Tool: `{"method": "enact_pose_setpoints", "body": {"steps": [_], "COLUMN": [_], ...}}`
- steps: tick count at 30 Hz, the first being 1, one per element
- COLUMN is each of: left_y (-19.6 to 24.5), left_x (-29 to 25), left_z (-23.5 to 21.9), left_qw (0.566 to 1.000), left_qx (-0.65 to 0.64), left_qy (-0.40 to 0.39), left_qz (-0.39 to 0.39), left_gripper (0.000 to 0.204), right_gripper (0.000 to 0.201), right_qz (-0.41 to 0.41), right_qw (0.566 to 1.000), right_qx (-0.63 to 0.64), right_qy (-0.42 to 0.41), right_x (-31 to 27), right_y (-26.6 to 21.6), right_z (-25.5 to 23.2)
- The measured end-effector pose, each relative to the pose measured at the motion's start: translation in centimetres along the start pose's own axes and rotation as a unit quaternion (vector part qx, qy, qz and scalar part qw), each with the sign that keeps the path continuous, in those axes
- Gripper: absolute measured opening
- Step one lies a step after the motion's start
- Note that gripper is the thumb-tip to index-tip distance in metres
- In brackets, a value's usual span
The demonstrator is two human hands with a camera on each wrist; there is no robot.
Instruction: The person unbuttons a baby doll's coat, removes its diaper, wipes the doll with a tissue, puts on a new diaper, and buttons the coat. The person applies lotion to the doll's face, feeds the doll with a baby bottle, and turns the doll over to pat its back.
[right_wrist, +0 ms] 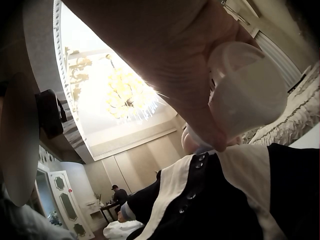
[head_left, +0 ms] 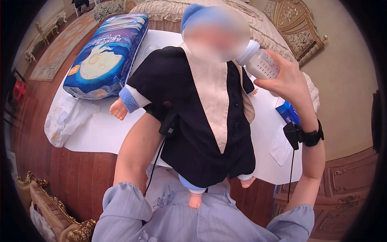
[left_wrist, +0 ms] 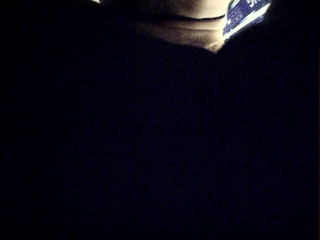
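A baby doll in a black and cream outfit (head_left: 181, 109) and blue cap (head_left: 192, 18) leans back, its feet hanging near my lap. My right hand (head_left: 289, 80) grips a baby bottle (head_left: 262, 66), thumb and fingers around its clear body. The bottle tilts toward the doll's blurred face, its white collar right beside the cheek. Seen from below in the right wrist view, the bottle's round base (right_wrist: 250, 90) fills the grip. My left forearm (head_left: 137, 145) passes behind the doll, hiding that hand in the head view. Mostly dark cloth fills the left wrist view, with some skin (left_wrist: 185, 30) at its top.
A large blue diaper pack (head_left: 109, 56) lies on the white table (head_left: 96, 139) at left, with a crumpled white diaper (head_left: 66, 119) in front. On the right are a blue box (head_left: 287, 112) and a white sheet (head_left: 282, 149). A ruffled bed (head_left: 161, 16) stands behind.
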State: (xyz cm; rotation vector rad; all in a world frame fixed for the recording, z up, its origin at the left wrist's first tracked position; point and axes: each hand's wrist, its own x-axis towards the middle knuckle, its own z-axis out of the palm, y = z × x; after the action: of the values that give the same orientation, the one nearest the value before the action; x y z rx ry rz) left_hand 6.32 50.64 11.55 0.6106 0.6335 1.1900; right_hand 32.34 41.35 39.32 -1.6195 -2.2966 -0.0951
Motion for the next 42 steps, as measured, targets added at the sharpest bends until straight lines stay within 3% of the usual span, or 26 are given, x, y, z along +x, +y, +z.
{"method": "enact_pose_setpoints", "body": {"steps": [42], "left_y": [-0.8], "left_x": [0.2], "left_z": [-1.3], "left_qw": [1.000], "left_qx": [-0.008], "left_qy": [0.005], "left_qz": [0.020], "left_gripper": [0.058], "right_gripper": [0.078], "right_qz": [-0.008], "right_qw": [1.000], "right_qx": [0.000], "right_qy": [0.010], "right_x": [0.0], "right_y": [0.1], "right_z": [0.2]}}
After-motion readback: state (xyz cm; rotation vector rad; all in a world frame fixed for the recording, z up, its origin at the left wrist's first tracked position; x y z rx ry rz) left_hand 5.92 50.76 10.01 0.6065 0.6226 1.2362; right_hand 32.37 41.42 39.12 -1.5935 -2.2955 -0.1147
